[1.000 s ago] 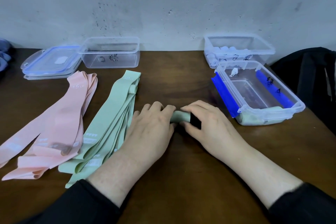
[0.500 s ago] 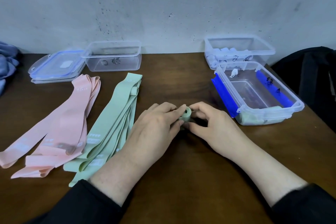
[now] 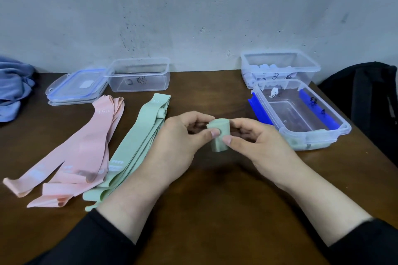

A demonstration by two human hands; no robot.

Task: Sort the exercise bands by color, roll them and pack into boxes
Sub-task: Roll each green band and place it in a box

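A rolled green band (image 3: 219, 135) stands on end above the table's middle. My left hand (image 3: 178, 142) and my right hand (image 3: 256, 142) pinch it between thumbs and fingers from either side. A pile of flat green bands (image 3: 133, 148) lies to the left of my hands, and a pile of pink bands (image 3: 79, 157) lies further left. To the right stands a clear box with blue clips (image 3: 318, 133); green rolls show at its near end.
A clear box (image 3: 280, 64) with white rolls stands behind the blue-clipped one. Another clear box (image 3: 140, 77) and stacked lids (image 3: 75, 88) sit at the back left. Blue cloth (image 3: 13, 88) lies at the far left, a black bag (image 3: 366, 97) at the right.
The green roll was pressed on the table under both hands; both hands have lifted it and turned it upright between their fingertips.
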